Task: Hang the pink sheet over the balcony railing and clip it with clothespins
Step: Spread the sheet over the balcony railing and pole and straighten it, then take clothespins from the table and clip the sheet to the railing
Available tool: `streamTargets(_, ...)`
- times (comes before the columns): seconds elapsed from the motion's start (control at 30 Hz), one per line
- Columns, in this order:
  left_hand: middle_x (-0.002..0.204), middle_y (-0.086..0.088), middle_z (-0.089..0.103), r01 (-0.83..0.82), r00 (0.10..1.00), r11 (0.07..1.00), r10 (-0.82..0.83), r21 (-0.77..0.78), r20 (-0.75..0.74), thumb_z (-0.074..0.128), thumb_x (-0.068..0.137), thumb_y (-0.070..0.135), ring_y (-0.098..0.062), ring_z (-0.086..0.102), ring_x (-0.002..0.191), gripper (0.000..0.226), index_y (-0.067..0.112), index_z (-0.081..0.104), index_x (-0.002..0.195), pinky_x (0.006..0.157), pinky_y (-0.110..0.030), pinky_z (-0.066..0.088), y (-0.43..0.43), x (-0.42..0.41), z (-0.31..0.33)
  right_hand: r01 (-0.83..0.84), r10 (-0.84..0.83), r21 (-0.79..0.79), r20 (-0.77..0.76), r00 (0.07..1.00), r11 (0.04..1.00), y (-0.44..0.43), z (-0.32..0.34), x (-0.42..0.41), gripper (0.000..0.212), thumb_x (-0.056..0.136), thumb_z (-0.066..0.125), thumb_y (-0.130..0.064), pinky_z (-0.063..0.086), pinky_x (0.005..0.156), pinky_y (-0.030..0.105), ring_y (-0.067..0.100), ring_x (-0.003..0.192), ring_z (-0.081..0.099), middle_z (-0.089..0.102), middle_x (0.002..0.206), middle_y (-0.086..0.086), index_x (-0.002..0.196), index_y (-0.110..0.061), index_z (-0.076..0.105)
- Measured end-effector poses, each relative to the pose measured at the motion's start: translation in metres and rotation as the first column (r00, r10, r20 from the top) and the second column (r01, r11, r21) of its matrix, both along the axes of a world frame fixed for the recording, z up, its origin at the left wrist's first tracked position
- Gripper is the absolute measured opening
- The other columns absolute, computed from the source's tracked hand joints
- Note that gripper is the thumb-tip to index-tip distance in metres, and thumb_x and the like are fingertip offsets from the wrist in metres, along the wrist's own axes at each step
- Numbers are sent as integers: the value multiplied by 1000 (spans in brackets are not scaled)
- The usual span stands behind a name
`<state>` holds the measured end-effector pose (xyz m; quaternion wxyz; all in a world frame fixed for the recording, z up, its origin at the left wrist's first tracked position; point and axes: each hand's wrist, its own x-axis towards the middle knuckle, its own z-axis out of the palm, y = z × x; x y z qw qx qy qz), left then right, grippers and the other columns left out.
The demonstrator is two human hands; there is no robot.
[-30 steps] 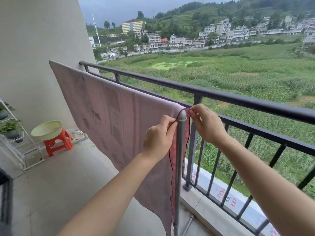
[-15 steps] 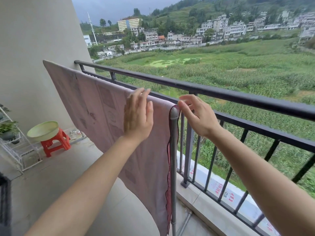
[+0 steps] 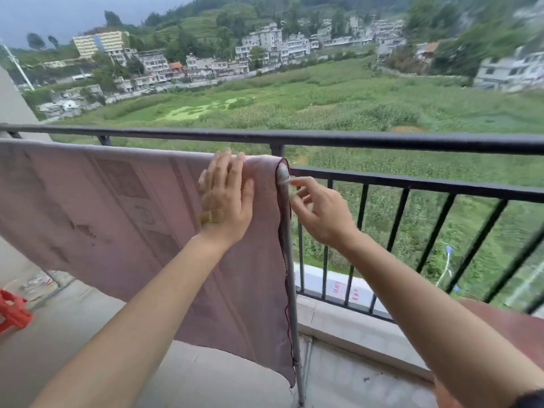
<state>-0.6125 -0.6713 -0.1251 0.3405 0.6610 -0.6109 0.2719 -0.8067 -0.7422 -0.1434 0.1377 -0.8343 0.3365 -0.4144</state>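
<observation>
Green fields and a hillside town lie beyond the black railing. Just inside it, the pink sheet, faintly patterned and dark-hemmed, hangs over a grey drying rack. A red stool stands far left. The left hand presses flat on the sheet's top, grip apart. The right hand is beside the rack, fingers loosely curled; I cannot tell its grip.

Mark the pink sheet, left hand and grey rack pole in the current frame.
pink sheet [image 3: 117, 207]: head view, hanging front face.
left hand [image 3: 225, 201]: head view, back of hand.
grey rack pole [image 3: 283, 175]: head view, rounded top end.
</observation>
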Motion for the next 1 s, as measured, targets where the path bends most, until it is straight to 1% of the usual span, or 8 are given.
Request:
streamTargets(0.07,150,-20,37,99,993,993,-94,-67,73,44,98,27,-35,33,140,46,8,47,140,112,-55,25,12,-8,-23,137,-138,-25,-33,990,990,15,-22,-16,33,98,46,-34,57,68,36,9,80,65,67,112,-4,127,-21,56)
streamTargets(0.13,152,-21,33,197,975,980,-192,-41,111,47,96,29,-36,30,141,47,10,49,139,113,-58,21,23,-25,-54,274,-274,-20,-96,957,962,36,-53,-41,37,100,47,-31,51,64,30,15,87,64,61,125,3,133,-18,52)
streamTargets(0.27,152,-20,33,403,894,890,-433,214,116,52,93,35,-36,29,142,53,11,50,140,112,-61,20,43,-81,-125,529,-503,5,-300,811,849,100,-121,-121,42,98,52,-30,51,70,38,29,106,62,54,133,8,136,-14,51)
streamTargets(0.43,153,-18,34,558,758,694,-649,454,59,43,95,41,-34,29,143,54,12,48,140,111,-60,23,53,-171,-163,808,-704,115,-431,564,577,200,-153,-225,43,96,53,-31,49,91,43,33,119,55,53,134,9,136,-14,51)
streamTargets(0.6,155,-15,31,685,612,494,-789,536,-56,38,95,43,-32,26,144,57,15,39,145,115,-57,19,71,-282,-163,949,-841,99,-442,310,298,295,-148,-305,41,97,52,-34,50,90,41,31,118,56,54,133,8,133,-14,53)
streamTargets(0.7,156,-12,31,746,535,387,-833,542,-141,31,94,45,-29,27,144,58,17,39,145,116,-53,19,101,-345,-163,983,-878,111,-444,181,147,342,-155,-341,39,98,52,-33,49,91,40,29,120,55,55,131,7,131,-14,55)
streamTargets(0.87,158,-11,25,724,431,238,-889,648,-155,25,96,48,-29,26,144,58,19,37,146,115,-50,21,134,-410,-197,965,-853,261,-508,120,-19,385,-187,-380,37,98,47,-38,48,89,38,22,119,54,53,131,-1,132,-23,54)
streamTargets(1.0,161,-8,13,624,421,103,-879,774,-222,31,101,42,-27,17,147,55,20,26,150,114,-43,14,151,-427,-253,920,-742,383,-640,202,-80,402,-236,-391,35,98,45,-38,47,91,38,21,123,50,54,130,-3,130,-27,52)
